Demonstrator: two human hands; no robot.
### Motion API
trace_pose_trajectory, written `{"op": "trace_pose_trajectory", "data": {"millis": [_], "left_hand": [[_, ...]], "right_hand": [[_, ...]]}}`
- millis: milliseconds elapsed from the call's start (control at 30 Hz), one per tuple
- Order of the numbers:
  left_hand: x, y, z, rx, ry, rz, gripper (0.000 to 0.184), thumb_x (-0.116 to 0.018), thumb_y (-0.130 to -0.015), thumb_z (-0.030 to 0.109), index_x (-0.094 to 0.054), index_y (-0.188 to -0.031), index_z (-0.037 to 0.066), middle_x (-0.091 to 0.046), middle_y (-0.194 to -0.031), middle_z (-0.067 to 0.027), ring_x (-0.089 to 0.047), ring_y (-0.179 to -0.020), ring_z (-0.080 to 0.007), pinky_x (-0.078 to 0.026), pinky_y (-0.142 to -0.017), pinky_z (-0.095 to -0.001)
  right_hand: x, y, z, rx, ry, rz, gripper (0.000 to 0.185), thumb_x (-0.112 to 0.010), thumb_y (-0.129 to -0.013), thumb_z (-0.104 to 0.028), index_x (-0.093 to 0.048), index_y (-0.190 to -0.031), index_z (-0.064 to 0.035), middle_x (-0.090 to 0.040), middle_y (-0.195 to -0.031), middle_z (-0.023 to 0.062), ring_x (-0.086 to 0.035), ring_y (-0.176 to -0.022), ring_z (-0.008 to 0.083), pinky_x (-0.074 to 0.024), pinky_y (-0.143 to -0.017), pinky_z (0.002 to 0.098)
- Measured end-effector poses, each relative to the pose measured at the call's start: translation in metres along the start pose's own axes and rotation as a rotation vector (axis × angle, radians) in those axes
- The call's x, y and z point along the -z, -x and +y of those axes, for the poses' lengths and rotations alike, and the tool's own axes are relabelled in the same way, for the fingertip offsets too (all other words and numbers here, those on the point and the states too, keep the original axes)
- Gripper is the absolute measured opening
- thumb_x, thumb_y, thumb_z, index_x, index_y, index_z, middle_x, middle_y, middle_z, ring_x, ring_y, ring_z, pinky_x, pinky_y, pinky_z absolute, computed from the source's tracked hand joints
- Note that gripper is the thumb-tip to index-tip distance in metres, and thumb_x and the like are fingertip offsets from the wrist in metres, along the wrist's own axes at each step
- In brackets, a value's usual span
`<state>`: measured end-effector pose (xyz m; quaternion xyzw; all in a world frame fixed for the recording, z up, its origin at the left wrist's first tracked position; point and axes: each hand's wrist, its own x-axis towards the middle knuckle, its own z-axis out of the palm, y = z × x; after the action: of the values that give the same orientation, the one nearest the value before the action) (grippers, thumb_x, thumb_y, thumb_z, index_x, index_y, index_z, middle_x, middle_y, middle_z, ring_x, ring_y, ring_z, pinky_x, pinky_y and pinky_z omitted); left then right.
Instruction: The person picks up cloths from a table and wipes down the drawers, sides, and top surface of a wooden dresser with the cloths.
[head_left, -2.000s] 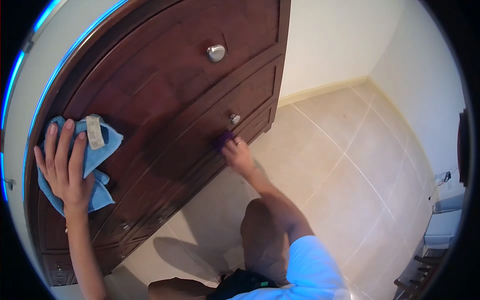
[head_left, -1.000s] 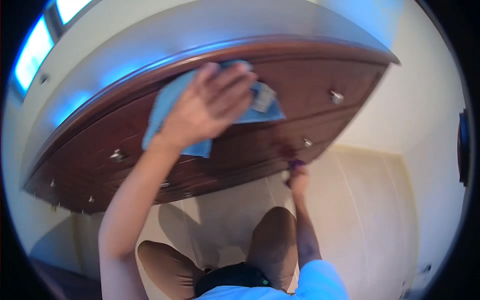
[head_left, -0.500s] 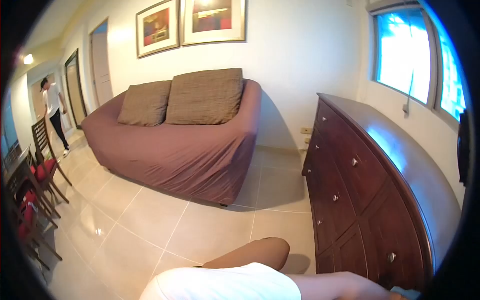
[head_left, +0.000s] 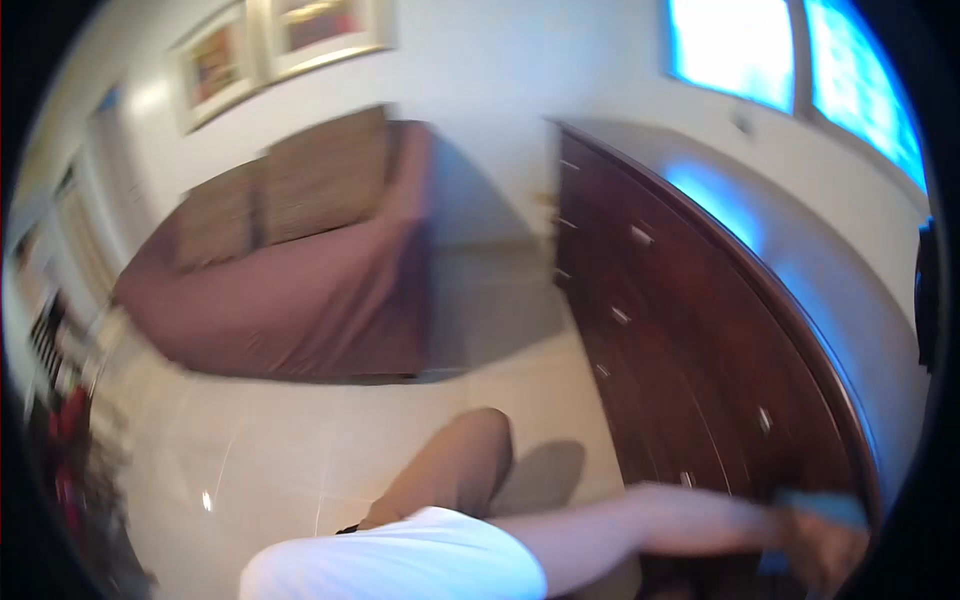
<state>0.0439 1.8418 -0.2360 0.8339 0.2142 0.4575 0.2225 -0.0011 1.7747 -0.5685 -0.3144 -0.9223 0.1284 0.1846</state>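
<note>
My left hand [head_left: 828, 552] is at the lower right, against the front of the dark red-brown dresser [head_left: 690, 330]. A light blue cloth [head_left: 822, 507] shows beside and behind it, between the hand and the drawers. Motion blur smears the fingers, so their exact pose is unclear. The bare left forearm reaches across from a white sleeve at the bottom. My right hand is out of view. Several metal knobs stand out on the dresser front.
A sofa [head_left: 290, 310] in a maroon cover with two brown cushions is against the left wall, under two framed pictures. Blurred chairs [head_left: 70, 430] with red seats are at the far left. A window [head_left: 735, 50] is above the dresser. My bent knee [head_left: 460, 450] is over the tiled floor.
The view has swung from the dresser front towards the sofa. My right hand and its purple cloth have left view. My left hand remains at the blue cloth, now at the lower right.
</note>
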Motion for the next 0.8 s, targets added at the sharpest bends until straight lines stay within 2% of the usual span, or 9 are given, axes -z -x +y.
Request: {"op": "trace_pose_trajectory", "data": {"millis": [100, 200, 233, 267, 533, 567, 600, 633, 800], "left_hand": [[0.002, -0.001, -0.011, -0.366, -0.392, -0.020, 0.008, -0.054, -0.075, 0.013, -0.056, -0.079, 0.007, -0.056, -0.087, -0.0087, -0.053, -0.086, -0.0237, -0.043, -0.075, -0.0360], [-0.002, -0.001, -0.024, -0.891, -0.801, 0.359, 0.003, -0.055, -0.069, 0.009, -0.055, -0.067, 0.006, -0.056, -0.085, -0.0096, -0.052, -0.089, -0.0260, -0.044, -0.077, -0.0381], [0.007, 0.007, -0.013, -0.683, -0.968, 0.088, 0.004, -0.056, -0.070, 0.010, -0.055, -0.070, 0.006, -0.055, -0.092, -0.0093, -0.051, -0.098, -0.0267, -0.043, -0.085, -0.0391], [0.006, 0.012, -0.032, -0.806, -1.095, 0.280, 0.013, -0.055, -0.076, 0.013, -0.054, -0.089, 0.012, -0.054, -0.108, -0.0048, -0.048, -0.111, -0.0247, -0.040, -0.089, -0.0406], [0.002, 0.022, -0.005, -0.532, -1.487, -0.057, 0.037, -0.060, -0.066, 0.012, -0.058, -0.103, 0.012, -0.049, -0.126, -0.0031, -0.041, -0.121, -0.0240, -0.033, -0.100, -0.0417], [0.002, 0.020, -0.005, -0.505, -1.046, 0.081, 0.046, -0.064, -0.058, 0.006, -0.057, -0.104, 0.010, -0.049, -0.127, -0.0055, -0.042, -0.120, -0.0271, -0.033, -0.099, -0.0450], [0.004, 0.019, -0.003, -0.431, -1.101, 0.014, 0.051, -0.065, -0.054, 0.000, -0.056, -0.104, 0.007, -0.049, -0.128, -0.0082, -0.043, -0.121, -0.0295, -0.034, -0.098, -0.0468], [-0.001, 0.012, -0.008, -0.456, -1.117, -0.049, 0.050, -0.063, -0.054, -0.002, -0.055, -0.103, 0.006, -0.048, -0.128, -0.0094, -0.041, -0.123, -0.0307, -0.034, -0.098, -0.0469], [0.024, 0.010, -0.088, -0.668, -1.360, -0.081, 0.042, -0.035, -0.091, 0.011, -0.037, -0.133, 0.012, -0.036, -0.139, -0.0115, -0.031, -0.130, -0.0325, -0.024, -0.105, -0.0517]], "right_hand": [[-0.003, 0.016, 0.026, -0.205, 0.047, -0.026, 0.016, -0.053, -0.078, -0.015, -0.064, -0.073, -0.0063, -0.064, -0.074, 0.0150, -0.064, -0.069, 0.0282, -0.0502, -0.058, 0.0404], [-0.003, 0.012, 0.022, -0.337, 0.057, -0.008, 0.017, -0.054, -0.078, -0.016, -0.066, -0.068, -0.0075, -0.064, -0.071, 0.0144, -0.065, -0.065, 0.0287, -0.0509, -0.055, 0.0413], [-0.005, 0.005, 0.014, -0.336, 0.037, 0.035, 0.018, -0.054, -0.077, -0.016, -0.066, -0.067, -0.0080, -0.065, -0.070, 0.0142, -0.065, -0.064, 0.0289, -0.0512, -0.054, 0.0415], [-0.003, -0.003, 0.005, -0.321, 0.023, 0.060, 0.018, -0.055, -0.077, -0.016, -0.067, -0.066, -0.0084, -0.065, -0.068, 0.0140, -0.066, -0.063, 0.0290, -0.0514, -0.052, 0.0418], [0.069, 0.074, 0.061, -0.314, 0.324, 0.364, 0.009, -0.054, -0.074, -0.013, -0.061, -0.079, -0.0096, -0.062, -0.078, 0.0069, -0.063, -0.073, 0.0235, -0.0531, -0.054, 0.0387], [0.082, 0.089, 0.073, -0.424, 0.333, 0.333, 0.010, -0.054, -0.075, -0.013, -0.063, -0.078, -0.0095, -0.063, -0.077, 0.0069, -0.064, -0.072, 0.0233, -0.0529, -0.054, 0.0395], [0.099, 0.102, 0.087, -0.562, 0.341, 0.309, 0.011, -0.054, -0.076, -0.013, -0.064, -0.077, -0.0094, -0.064, -0.076, 0.0069, -0.064, -0.071, 0.0230, -0.0527, -0.054, 0.0404], [0.140, 0.115, 0.101, -0.820, 0.142, -0.084, 0.013, -0.054, -0.077, -0.013, -0.066, -0.075, -0.0087, -0.066, -0.075, 0.0085, -0.065, -0.070, 0.0231, -0.0530, -0.054, 0.0400], [0.175, 0.209, 0.122, -1.147, -0.095, 0.684, 0.016, -0.056, -0.076, -0.017, -0.065, -0.086, -0.0069, -0.063, -0.081, 0.0175, -0.062, -0.081, 0.0329, -0.0487, -0.072, 0.0457]]}}
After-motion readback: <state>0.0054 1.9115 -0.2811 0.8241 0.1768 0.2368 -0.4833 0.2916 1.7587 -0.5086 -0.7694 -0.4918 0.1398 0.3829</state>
